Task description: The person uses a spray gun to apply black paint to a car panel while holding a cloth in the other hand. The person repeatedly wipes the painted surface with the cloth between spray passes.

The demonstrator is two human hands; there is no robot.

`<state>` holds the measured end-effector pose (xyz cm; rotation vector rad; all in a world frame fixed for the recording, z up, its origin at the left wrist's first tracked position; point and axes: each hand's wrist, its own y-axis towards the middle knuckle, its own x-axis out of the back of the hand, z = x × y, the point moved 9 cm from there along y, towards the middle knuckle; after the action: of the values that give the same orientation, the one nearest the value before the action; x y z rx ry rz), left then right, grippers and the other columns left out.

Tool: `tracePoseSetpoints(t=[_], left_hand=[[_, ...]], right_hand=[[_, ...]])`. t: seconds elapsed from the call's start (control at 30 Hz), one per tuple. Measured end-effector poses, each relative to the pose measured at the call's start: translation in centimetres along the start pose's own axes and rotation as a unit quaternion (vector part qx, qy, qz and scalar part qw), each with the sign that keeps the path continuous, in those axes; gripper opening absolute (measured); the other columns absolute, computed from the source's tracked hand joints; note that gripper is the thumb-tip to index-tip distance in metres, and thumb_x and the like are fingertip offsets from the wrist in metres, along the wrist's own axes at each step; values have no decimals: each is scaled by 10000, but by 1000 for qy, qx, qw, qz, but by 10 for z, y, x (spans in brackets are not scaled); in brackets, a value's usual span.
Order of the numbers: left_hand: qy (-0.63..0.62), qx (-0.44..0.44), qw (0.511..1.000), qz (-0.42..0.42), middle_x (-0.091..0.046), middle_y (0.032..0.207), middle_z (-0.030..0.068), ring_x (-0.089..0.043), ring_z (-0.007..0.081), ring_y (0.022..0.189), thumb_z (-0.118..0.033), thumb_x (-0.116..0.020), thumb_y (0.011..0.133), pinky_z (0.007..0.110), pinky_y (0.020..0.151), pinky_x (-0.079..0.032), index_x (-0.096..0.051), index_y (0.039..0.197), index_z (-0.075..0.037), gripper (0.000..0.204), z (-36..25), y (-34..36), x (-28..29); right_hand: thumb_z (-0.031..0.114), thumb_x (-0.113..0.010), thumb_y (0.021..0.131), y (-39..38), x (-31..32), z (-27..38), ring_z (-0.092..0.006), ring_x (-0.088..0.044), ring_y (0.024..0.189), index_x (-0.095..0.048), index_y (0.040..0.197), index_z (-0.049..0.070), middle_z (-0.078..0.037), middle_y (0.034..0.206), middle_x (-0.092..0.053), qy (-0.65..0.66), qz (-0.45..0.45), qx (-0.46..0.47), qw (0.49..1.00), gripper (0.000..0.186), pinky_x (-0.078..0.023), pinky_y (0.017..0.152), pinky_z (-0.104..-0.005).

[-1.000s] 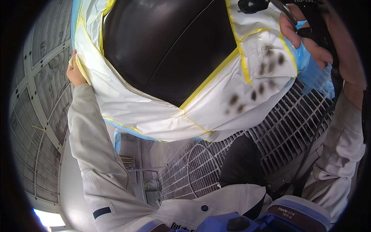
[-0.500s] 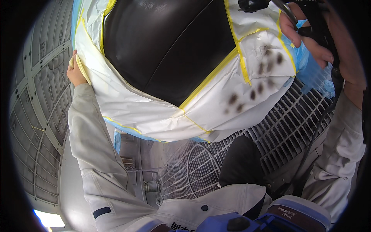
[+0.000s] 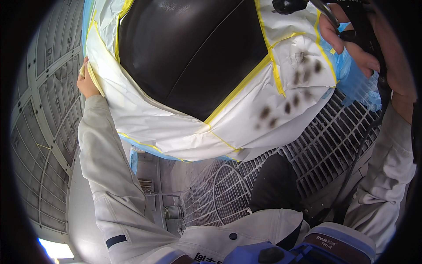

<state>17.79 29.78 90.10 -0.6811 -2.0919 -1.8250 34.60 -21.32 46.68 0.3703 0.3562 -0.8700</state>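
My left hand (image 3: 88,84) is closed on a folded pale-yellow cloth (image 3: 96,79), beside the left edge of the masked panel. At the upper right my right hand (image 3: 349,44) grips a spray gun (image 3: 327,11) with a black front end (image 3: 289,5). The gun points left across the masking, and part of it lies outside the picture. Between the hands is a glossy dark panel (image 3: 189,53) with a thin curved line across it. White masking paper (image 3: 167,125) surrounds it, edged with yellow tape (image 3: 239,90). Several dark spray spots (image 3: 288,107) mark the paper on the right.
Blue plastic film (image 3: 358,83) hangs below my right hand. A dark hose (image 3: 351,165) runs down beside my right arm. Underfoot is a metal floor grating (image 3: 325,145) with a looped hose (image 3: 214,189) on it. A gridded wall (image 3: 44,119) stands left; a respirator (image 3: 334,242) shows at the bottom.
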Motion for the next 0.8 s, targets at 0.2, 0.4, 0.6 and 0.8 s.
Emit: tracePoseSetpoints(t=[0.2, 0.4, 0.6, 0.8], left_hand=[[5, 2, 1000, 1, -746, 1326, 137, -708, 167, 1140, -142, -676, 1047, 274, 1017, -536, -712, 1340, 72, 365, -1, 0, 0], [3, 2, 1000, 0, -746, 1327, 135, -709, 169, 1140, -140, -676, 1048, 275, 1019, -537, -711, 1337, 77, 363, -1, 0, 0], [-4, 5, 1000, 5, -742, 1336, 132, -709, 167, 1138, -137, -675, 1048, 272, 1016, -539, -705, 1342, 81, 367, 0, 0, 0], [5, 3, 1000, 2, -743, 1336, 132, -707, 159, 1121, -141, -680, 1045, 270, 1005, -542, -714, 1327, 82, 361, -1, 0, 0]], right_hand=[[591, -386, 1100, -1, -2, 1, -143, -429, 345, -638, 940, 7, -168, 655, -642, 4, -3, 0, 1000, 655, -330, 334, -256], [590, -389, 1099, -1, -3, 2, -144, -430, 345, -639, 941, 8, -170, 655, -642, 9, -7, 0, 1000, 652, -330, 334, -256], [589, -393, 1099, -3, -5, 2, -145, -431, 345, -640, 942, 9, -171, 656, -642, 14, -11, -1, 1000, 650, -330, 334, -257], [588, -396, 1098, -3, -7, 3, -145, -432, 346, -640, 943, 9, -172, 656, -643, 17, -14, -1, 1000, 647, -329, 334, -258]])
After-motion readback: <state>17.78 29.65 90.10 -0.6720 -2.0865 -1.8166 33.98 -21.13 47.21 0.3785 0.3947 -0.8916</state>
